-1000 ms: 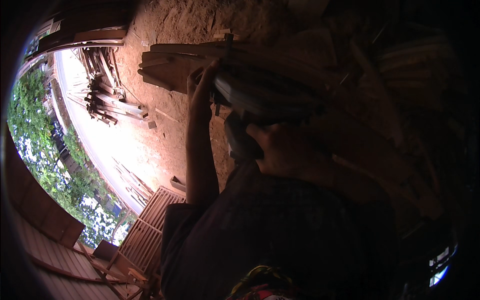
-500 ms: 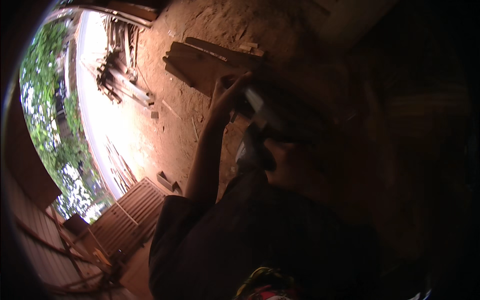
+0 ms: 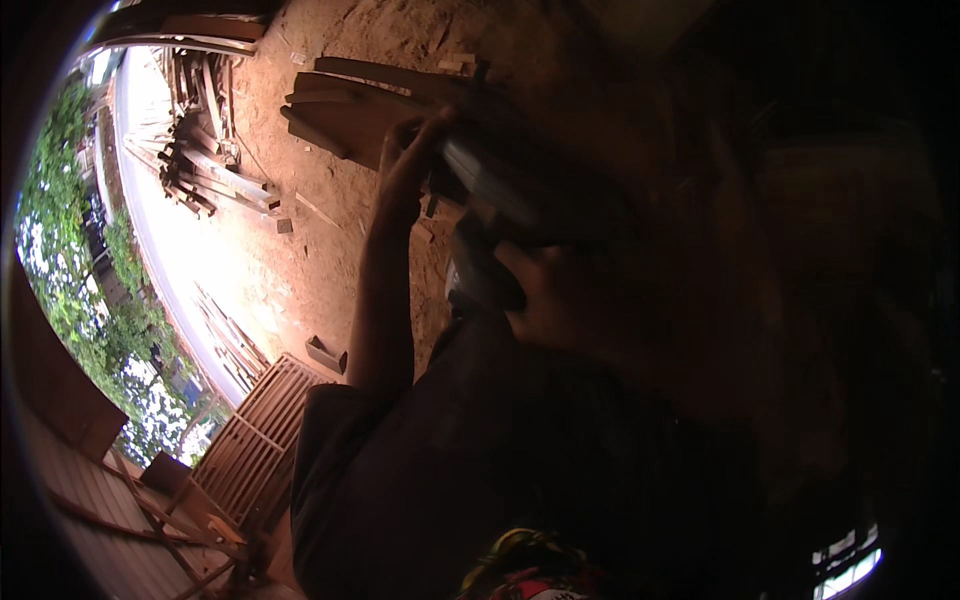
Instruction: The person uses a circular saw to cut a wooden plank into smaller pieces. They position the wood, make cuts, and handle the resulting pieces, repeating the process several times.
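A dark grey tool with a bulky body point(image 3: 490, 180) is held between my two hands near the middle of the view; it looks like a hand-held power tool, but its exact kind is lost in shadow. My left hand point(image 3: 408, 160) reaches up to its far left end, the fingers bent round it. Behind, by a thick grey grip point(image 3: 485, 270), is my right hand point(image 3: 535, 285), closed on the tool and mostly in the dark. Just beyond my left hand, brown boards point(image 3: 345, 115) lie low down. Whatever is under the tool is hidden.
Earth floor point(image 3: 325, 235) spreads to the left, with a pile of wood offcuts point(image 3: 205, 170). A slatted wooden frame point(image 3: 255, 430) stands at lower left, with a small trough-shaped wood piece point(image 3: 325, 353) near it. Deep shadow covers the right side.
The whole view has shifted, so floor, boards and wood pile appear further left and slightly higher. Both hands keep their hold on the tool, and their placement relative to the boards looks about the same.
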Tool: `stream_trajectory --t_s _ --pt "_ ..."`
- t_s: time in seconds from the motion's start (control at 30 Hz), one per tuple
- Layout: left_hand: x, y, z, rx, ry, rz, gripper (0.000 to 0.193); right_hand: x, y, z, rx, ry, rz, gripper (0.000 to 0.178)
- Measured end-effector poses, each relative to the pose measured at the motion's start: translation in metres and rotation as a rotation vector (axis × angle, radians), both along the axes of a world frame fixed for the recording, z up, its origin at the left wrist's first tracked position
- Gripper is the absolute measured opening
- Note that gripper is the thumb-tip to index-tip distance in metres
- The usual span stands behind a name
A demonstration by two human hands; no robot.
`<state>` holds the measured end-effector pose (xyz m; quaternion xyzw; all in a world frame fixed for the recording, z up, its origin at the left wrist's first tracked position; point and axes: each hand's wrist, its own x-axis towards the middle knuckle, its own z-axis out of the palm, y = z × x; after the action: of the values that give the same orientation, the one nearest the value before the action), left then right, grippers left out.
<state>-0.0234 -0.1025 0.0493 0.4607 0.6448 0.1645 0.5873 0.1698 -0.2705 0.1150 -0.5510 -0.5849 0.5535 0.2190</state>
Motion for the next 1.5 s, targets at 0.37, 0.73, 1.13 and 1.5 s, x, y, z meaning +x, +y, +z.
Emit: stream_trajectory --t_s 0.37,0.73,1.13,1.5 --pt "0.008 0.003 0.008 0.048 0.106 0.004 0.059 -0.006 0.006 -0.010 0.060 0.071 -0.021 0.038" --pt "-0.004 0.009 -0.004 0.052 -0.002 0.022 0.072 -0.012 0.008 -0.015 0.098 0.062 -0.010 0.045" --pt "-0.012 0.015 -0.009 0.114 0.068 -0.040 0.072 -0.015 0.014 -0.014 0.101 0.072 -0.003 0.043" --pt "-0.020 0.024 -0.007 0.061 0.083 -0.085 0.063 -0.019 0.018 -0.015 0.092 0.091 -0.007 0.042"
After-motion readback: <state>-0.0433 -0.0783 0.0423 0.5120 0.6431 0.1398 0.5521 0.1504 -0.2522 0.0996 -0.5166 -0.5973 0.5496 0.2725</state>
